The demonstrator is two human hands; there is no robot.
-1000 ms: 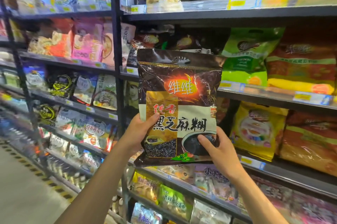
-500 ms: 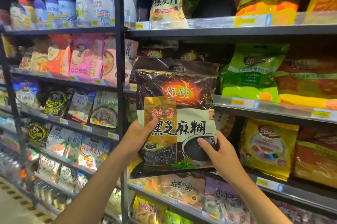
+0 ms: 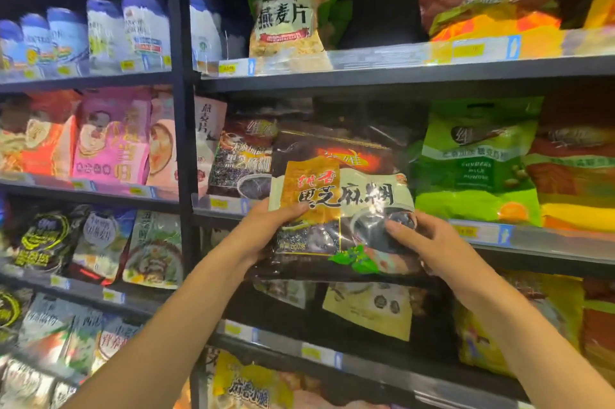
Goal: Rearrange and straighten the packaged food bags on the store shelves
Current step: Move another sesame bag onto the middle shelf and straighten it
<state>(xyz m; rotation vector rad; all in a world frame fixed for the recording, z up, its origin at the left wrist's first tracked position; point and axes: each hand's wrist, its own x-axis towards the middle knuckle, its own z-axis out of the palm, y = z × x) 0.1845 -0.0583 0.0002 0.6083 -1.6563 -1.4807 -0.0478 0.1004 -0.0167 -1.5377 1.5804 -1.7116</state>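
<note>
I hold a dark brown black sesame paste bag (image 3: 346, 195) with both hands, in front of the middle shelf (image 3: 532, 237). Its top leans back into the shelf opening, between a matching dark sesame bag (image 3: 243, 159) on the left and a green bag (image 3: 479, 169) on the right. My left hand (image 3: 266, 229) grips the bag's lower left edge, thumb across the front. My right hand (image 3: 429, 242) grips its lower right corner, thumb on the printed bowl. The bag's bottom hangs below the shelf lip.
A dark upright post (image 3: 181, 142) divides the shelving. An oat bag (image 3: 289, 29) stands on the shelf above, pink and orange bags (image 3: 109, 139) sit left of the post, and red and yellow bags (image 3: 575, 175) far right. More bags fill the lower shelves (image 3: 366, 308).
Both hands have lifted the sesame bag upward and pushed its top back into the middle shelf opening. The bag now tilts away from me, and the view has shifted up toward the shelves.
</note>
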